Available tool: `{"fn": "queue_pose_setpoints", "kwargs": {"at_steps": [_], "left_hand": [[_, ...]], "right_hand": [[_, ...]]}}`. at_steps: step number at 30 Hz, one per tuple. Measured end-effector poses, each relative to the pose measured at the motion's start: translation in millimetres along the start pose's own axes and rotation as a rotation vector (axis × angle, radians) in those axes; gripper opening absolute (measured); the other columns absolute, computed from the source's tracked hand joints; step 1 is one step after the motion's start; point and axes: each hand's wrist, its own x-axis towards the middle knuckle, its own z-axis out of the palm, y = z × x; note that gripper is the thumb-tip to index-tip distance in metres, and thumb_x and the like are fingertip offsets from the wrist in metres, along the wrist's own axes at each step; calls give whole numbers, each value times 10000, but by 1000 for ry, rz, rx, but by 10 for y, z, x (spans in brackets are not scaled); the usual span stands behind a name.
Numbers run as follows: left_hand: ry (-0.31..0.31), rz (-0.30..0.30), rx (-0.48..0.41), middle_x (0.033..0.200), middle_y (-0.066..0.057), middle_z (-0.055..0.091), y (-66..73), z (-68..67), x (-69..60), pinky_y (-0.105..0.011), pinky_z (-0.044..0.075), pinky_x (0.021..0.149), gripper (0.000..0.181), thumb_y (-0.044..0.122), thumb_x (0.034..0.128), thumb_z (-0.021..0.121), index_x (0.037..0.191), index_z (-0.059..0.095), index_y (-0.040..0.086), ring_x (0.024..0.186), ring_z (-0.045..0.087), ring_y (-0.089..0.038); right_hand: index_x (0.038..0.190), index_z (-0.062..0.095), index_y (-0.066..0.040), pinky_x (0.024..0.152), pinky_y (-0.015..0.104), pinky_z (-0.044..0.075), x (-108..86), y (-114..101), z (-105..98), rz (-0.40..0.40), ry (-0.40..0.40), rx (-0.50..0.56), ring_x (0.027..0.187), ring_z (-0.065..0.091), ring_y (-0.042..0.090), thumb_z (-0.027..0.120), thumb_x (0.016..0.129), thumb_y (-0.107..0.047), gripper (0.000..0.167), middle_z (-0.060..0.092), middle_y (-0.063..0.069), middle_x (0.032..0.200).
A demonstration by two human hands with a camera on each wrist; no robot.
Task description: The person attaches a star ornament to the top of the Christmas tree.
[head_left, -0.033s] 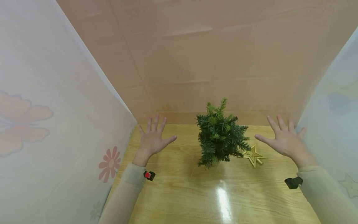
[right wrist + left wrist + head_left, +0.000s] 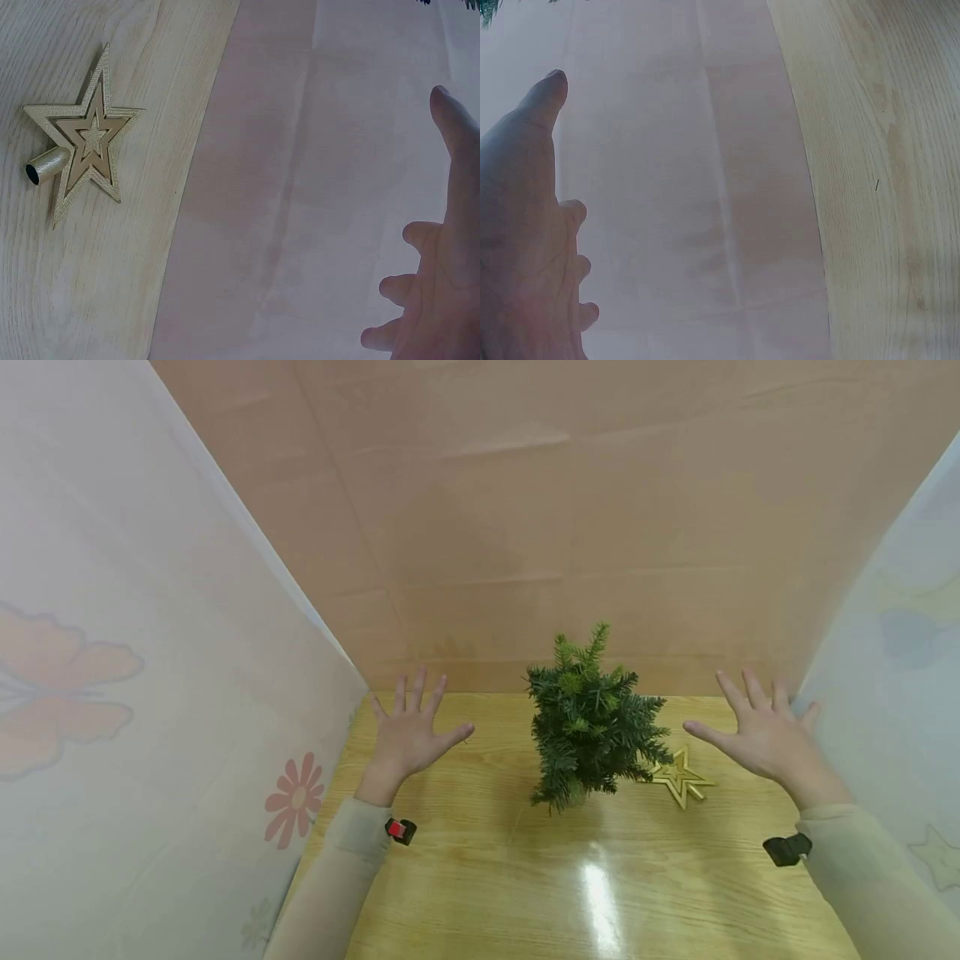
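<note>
A small green artificial Christmas tree [image 2: 592, 727] stands upright on the wooden table, between the two hands in the head view. To its right a gold star tree topper [image 2: 681, 778] lies flat, one edge partly covered by branches. The right wrist view shows the star [image 2: 94, 139] whole, with nested outlines and a hollow tube at its lower left. My left hand [image 2: 408, 739] is left of the tree, fingers spread, holding nothing. On the other side my right hand [image 2: 768, 739] is nearest to the star, also with spread fingers and nothing held.
The wooden table [image 2: 465, 877] meets a brownish-pink sheet [image 2: 465, 527] at the back. Pale sheets with printed figures hang at the left [image 2: 165, 693] and right [image 2: 900, 693], close to the hands. Light glares off the table's front.
</note>
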Motion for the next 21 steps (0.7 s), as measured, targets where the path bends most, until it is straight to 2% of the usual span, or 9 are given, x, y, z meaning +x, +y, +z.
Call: {"fn": "queue_pose_setpoints", "kwargs": {"at_steps": [7, 10, 13, 15, 18, 21], "left_hand": [[35, 20, -26, 1724, -14, -153, 1, 11, -1, -798, -60, 1098, 1021, 951, 864, 225, 1667, -34, 376, 1564, -164, -349], [74, 42, -49, 1743, -36, -59, 10, 10, -5, -760, -29, 1138, 1012, 926, 887, 271, 1682, 22, 350, 1583, -71, -358], [132, 66, -85, 1743, -53, 68, 20, 11, -10, -704, 74, 1180, 990, 894, 911, 315, 1690, 95, 323, 1568, 137, -381], [178, 80, -124, 1729, -55, 157, 27, 10, -19, -666, 200, 1164, 968, 869, 926, 350, 1689, 149, 308, 1509, 290, -382], [259, 115, -195, 1680, -55, 297, 49, 5, -20, -610, 374, 1051, 925, 822, 944, 416, 1673, 252, 277, 1377, 457, -369], [341, 156, -257, 1613, -40, 416, 77, -3, -19, -538, 479, 931, 864, 767, 957, 483, 1638, 360, 250, 1289, 544, -340]], "right_hand": [[1682, -53, -213, 910, 852, -227, -3, -9, 14, -9, 37, 23, 1421, -90, 698, 519, 972, -726, 1046, -113, 258, 1689], [1689, -6, -203, 976, 850, -175, 0, -31, 17, -22, 83, 34, 1461, 3, 661, 541, 976, -702, 1029, -1, 275, 1697], [1693, 53, -183, 1027, 858, -33, 5, -41, 16, -37, 119, 42, 1438, 146, 645, 568, 981, -672, 1005, 162, 299, 1670], [1691, 95, -162, 1014, 852, 95, 8, -45, 20, -47, 128, 53, 1375, 247, 653, 584, 984, -655, 991, 265, 310, 1632], [1673, 194, -100, 956, 798, 280, -14, -48, 24, -63, 146, 77, 1241, 414, 647, 610, 985, -631, 963, 418, 336, 1535], [1609, 349, -11, 814, 674, 470, -49, -62, 41, -102, 202, 80, 1014, 623, 534, 661, 978, -581, 905, 578, 324, 1384]]}}
